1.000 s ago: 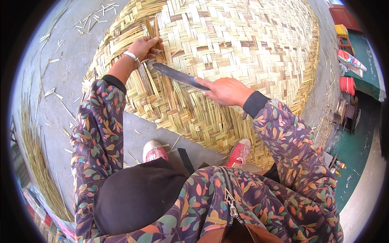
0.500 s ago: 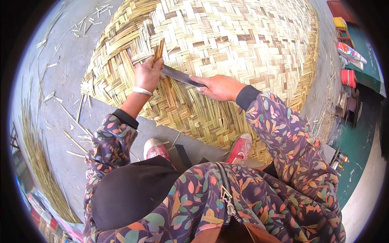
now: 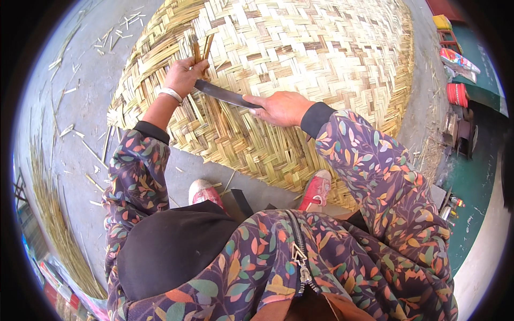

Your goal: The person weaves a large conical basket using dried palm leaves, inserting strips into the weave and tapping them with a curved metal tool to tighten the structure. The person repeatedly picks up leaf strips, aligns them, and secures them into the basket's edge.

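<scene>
My left hand [image 3: 184, 75] grips bamboo strips [image 3: 202, 51], upper left of centre. Right hand [image 3: 281, 108] clenched on a dark blade [image 3: 225, 95] w/ tip touching strips. Both over woven mat [image 3: 321, 59]; red shoes [image 3: 316, 190] at lower edge.

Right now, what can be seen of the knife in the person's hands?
The knife has a long, flat, dark metal blade lying almost level across the woven bamboo mat. The right hand covers its handle; its tip reaches the left hand, which grips brown bamboo strips standing up from the weave.
</scene>
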